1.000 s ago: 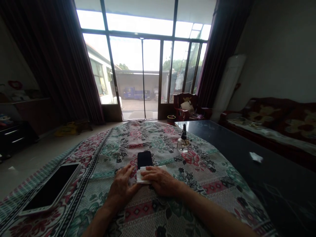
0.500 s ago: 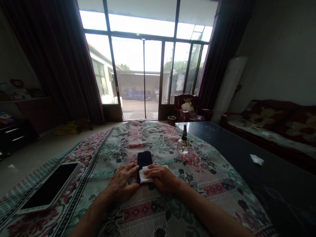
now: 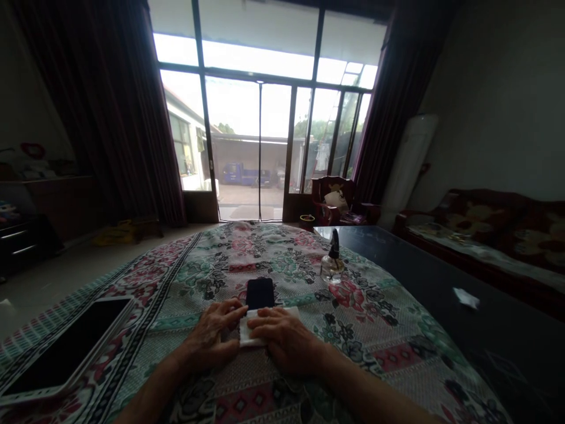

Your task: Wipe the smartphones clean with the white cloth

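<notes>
A dark smartphone lies on the flowered tablecloth in front of me. Across its lower part is a folded white tissue, which hides that end. My right hand presses the tissue down with its fingers laid over it. At the phone's left side is my left hand, fingertips by the edge and thumb apart from the fingers. Beyond the phone to the right stands a clear spray bottle with a black nozzle, upright and untouched.
A large white-framed tablet lies on the cloth at the left. To the right is a dark glossy table with a crumpled white tissue on it. A wooden armchair and a sofa stand farther off, near glass doors.
My right hand and the tissue have slid down toward the phone's near end, showing more of its upper part. The view has tilted up slightly. My left hand stays beside the phone.
</notes>
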Available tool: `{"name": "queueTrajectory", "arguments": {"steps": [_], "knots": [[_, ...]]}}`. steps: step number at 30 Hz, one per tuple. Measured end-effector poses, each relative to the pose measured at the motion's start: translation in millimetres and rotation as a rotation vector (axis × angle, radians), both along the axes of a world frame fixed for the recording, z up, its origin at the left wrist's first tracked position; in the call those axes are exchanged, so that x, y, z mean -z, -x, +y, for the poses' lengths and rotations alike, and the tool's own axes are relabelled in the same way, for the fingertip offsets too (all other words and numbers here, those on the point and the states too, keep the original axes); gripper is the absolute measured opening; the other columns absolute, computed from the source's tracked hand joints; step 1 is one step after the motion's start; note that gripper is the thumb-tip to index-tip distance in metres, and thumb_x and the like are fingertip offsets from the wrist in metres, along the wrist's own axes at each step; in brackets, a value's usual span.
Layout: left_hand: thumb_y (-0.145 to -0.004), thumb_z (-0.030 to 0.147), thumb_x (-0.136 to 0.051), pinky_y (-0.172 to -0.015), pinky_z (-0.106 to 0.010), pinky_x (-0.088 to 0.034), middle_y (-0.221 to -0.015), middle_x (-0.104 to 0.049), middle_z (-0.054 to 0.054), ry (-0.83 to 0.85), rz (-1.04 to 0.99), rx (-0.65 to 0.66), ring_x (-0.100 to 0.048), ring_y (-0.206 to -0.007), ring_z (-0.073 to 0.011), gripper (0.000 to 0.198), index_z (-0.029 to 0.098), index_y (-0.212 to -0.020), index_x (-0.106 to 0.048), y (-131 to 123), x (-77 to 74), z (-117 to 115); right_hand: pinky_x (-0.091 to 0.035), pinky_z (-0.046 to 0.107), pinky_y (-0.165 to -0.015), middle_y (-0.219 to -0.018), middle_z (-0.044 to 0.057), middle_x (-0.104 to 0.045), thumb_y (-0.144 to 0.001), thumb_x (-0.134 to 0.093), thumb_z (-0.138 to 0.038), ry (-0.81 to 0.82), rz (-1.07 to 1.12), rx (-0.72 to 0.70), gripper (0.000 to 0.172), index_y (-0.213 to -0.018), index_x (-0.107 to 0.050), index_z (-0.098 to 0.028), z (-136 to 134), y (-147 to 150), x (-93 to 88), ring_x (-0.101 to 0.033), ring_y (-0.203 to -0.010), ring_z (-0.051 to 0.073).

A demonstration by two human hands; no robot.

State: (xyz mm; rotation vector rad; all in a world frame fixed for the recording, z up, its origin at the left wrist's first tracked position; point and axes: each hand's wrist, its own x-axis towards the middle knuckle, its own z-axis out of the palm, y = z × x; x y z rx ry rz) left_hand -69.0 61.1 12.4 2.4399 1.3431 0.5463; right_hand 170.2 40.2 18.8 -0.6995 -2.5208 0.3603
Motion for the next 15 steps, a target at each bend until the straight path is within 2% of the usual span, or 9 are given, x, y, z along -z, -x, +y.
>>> {"name": "queueTrajectory", "arguments": {"steps": [4,8,15], "knots": [[-0.068,0.028,-0.062,-0.109,-0.045,-0.037,-0.139,-0.057,-0.006,0.020,0.009,-0.009,-0.050,-0.126,-0.0317,0.061,0.028,-0.129,-0.063,-2,-3.0,-2,-0.039,0.036,-0.106,-0.126,0.001,-0.065,-0.080,-0.046,-0.009,-0.006,-0.022,-0.025,0.039,-0.110,-0.064,-0.024,-3,6,-2.8,-0.053,-0.121,0.018],[-0.066,0.024,-0.062,-0.108,-0.043,-0.039,-0.137,-0.058,-0.005,-0.002,0.001,-0.030,-0.051,-0.125,-0.0308,0.062,0.029,-0.128,-0.063,-4,-5.1,-3,-0.040,0.034,-0.105,-0.120,0.000,-0.068,-0.076,-0.046,-0.007,-0.011,0.049,-0.045,0.036,-0.100,-0.068,-0.023,4,-1,1.8,-0.057,-0.117,0.017],[-0.066,0.044,-0.075,-0.106,-0.046,-0.039,-0.135,-0.060,-0.007,-0.062,-0.036,-0.115,-0.051,-0.124,-0.0328,0.060,0.030,-0.123,-0.065,-11,4.3,-5,-0.040,0.036,-0.109,-0.118,0.002,-0.070,-0.073,-0.045,-0.006,-0.029,0.129,0.045,0.039,-0.098,-0.069,-0.023,11,-17,6.2,-0.064,-0.110,0.016]]}}
